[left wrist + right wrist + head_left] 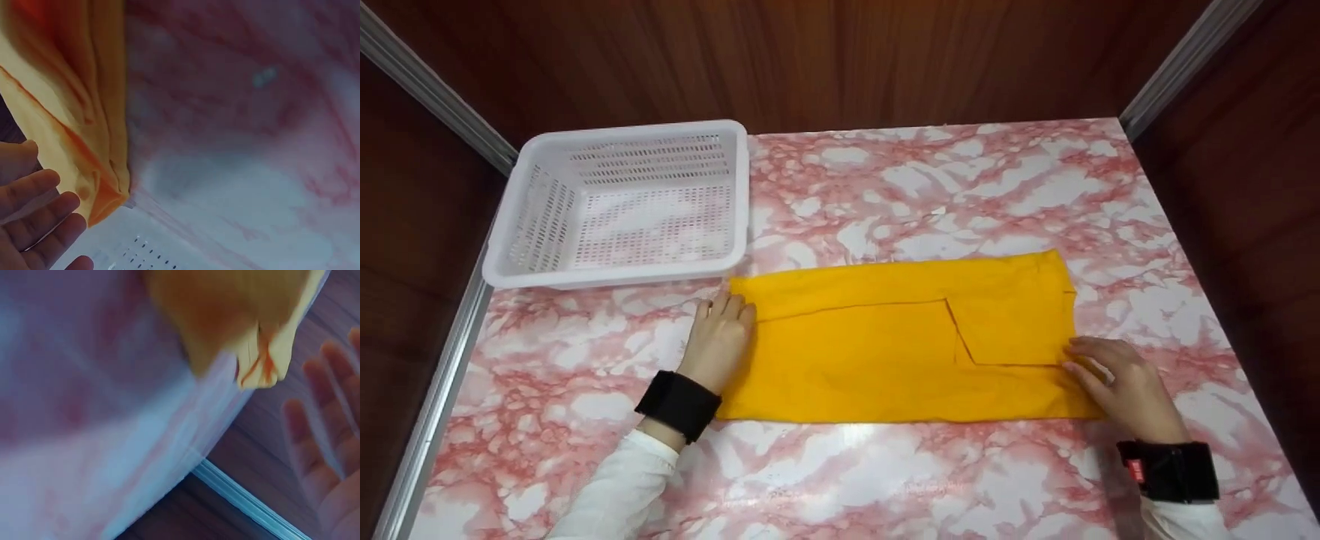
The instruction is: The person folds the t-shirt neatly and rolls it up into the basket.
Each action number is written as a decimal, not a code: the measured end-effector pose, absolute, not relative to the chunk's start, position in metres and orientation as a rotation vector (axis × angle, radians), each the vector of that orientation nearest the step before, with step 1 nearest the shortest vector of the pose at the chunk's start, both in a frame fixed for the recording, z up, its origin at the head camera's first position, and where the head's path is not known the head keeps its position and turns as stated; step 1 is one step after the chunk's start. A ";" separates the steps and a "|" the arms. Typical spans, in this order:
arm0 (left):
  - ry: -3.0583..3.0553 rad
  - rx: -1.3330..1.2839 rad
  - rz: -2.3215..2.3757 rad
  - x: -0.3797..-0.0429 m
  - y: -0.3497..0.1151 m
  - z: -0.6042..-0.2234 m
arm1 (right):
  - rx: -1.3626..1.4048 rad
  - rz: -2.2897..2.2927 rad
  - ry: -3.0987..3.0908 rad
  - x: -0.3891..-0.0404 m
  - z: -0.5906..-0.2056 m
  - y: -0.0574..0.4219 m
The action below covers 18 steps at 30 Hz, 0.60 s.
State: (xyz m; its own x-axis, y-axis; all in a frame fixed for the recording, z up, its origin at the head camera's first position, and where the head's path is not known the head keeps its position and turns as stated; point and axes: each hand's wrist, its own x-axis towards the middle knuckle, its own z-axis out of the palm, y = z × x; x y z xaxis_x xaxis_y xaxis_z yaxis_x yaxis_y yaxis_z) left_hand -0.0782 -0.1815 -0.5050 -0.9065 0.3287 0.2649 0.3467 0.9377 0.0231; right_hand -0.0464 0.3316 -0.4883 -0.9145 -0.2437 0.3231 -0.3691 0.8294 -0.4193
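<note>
A yellow garment [855,367], folded lengthwise into a long strip, lies flat on the table; a flap shaped like a short sleeve shows at its right part. My left hand [716,337] is at the garment's left end, fingertips by its upper left corner. In the left wrist view, the fingers [42,214] look extended beside the hanging-looking folds of cloth. At the right end, my right hand [1132,394] has thumb and fingers spread by the edge. The right wrist view shows that hand's fingers [315,433] blurred and apart from the cloth.
A white perforated plastic basket [740,202] stands at the back left, close to the garment's upper left corner. The table [997,180] has a red and white marbled top. Dark wood panels [810,67] with metal corner strips enclose its back and sides.
</note>
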 end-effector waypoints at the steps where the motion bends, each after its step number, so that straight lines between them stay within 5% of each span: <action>1: -2.858 -0.502 -0.126 -0.078 -0.180 -0.505 | 0.418 0.699 -2.773 -0.042 -0.489 0.327; 18: -3.205 -0.770 -0.276 -0.099 -0.156 -0.512 | 0.093 0.629 -3.268 -0.026 -0.503 0.238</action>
